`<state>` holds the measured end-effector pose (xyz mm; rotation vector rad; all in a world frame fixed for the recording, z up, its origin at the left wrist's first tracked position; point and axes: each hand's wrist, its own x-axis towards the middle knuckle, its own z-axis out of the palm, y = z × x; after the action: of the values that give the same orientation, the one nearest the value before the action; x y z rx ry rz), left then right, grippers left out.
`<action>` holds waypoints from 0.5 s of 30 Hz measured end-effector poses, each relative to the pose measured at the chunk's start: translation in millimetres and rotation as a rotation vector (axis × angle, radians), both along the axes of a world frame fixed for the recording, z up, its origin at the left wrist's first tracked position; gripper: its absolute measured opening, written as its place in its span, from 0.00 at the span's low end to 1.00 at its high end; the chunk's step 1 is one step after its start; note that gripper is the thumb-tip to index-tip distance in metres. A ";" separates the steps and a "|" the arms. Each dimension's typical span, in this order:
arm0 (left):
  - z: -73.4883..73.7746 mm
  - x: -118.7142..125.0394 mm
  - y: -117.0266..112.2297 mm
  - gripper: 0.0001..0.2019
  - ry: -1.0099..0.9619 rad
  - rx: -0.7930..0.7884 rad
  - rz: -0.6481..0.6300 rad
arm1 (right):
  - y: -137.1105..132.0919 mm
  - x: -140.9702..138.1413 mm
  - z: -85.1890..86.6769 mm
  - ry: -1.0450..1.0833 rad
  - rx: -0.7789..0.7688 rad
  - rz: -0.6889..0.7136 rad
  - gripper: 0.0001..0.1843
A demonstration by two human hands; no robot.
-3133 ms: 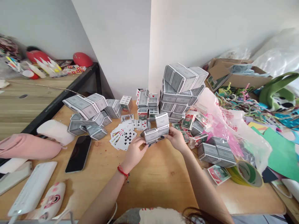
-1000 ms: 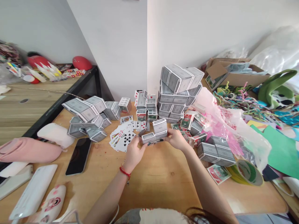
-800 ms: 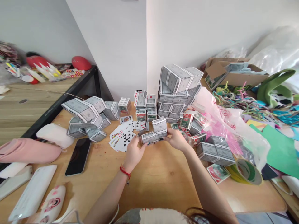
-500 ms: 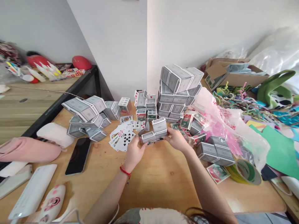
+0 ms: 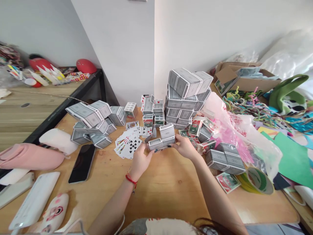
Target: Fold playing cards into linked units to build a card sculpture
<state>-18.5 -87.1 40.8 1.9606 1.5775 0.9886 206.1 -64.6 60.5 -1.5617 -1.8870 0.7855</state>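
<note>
Between my two hands is a small structure of folded playing cards [image 5: 161,142], grey-patterned backs outward, with one block standing on top of a longer base. My left hand [image 5: 142,156] grips its left end, thumb along the front lower edge. Its right end is pinched by my right hand [image 5: 184,145]; some fingertips are hidden behind it. Just left of it, loose playing cards [image 5: 128,143] lie fanned face up. Behind stand smaller card blocks [image 5: 148,105] and a tall stack of folded-card blocks [image 5: 181,98].
More card blocks [image 5: 89,114] are piled at the left, near a black phone [image 5: 81,164]. On the right lie card boxes [image 5: 195,126], another card block [image 5: 225,159], a plastic bag [image 5: 256,137] and a yellow tape roll [image 5: 256,180]. A cardboard box [image 5: 244,83] sits farther back.
Almost nothing differs. Both hands keep their hold on the card structure, and the view has shifted very slightly.
</note>
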 end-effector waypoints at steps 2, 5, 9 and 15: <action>-0.2 0.0 -0.1 0.06 0.002 -0.005 0.004 | 0.6 0.0 -0.2 -0.003 0.007 -0.002 0.05; -1.1 0.3 -0.2 0.07 0.003 -0.010 0.014 | 1.0 -0.3 -1.0 -0.010 0.017 -0.001 0.04; -1.7 0.9 -0.1 0.07 -0.005 -0.017 0.014 | -0.2 -1.5 -2.9 0.014 0.032 0.010 0.05; 2.3 0.0 -0.2 0.06 -0.109 -0.065 -0.040 | -2.4 -3.9 -7.9 0.010 0.088 -0.002 0.05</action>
<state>-18.5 -87.2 43.1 1.8552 1.4866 0.9985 202.2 -67.0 52.6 -1.5029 -1.8865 0.6991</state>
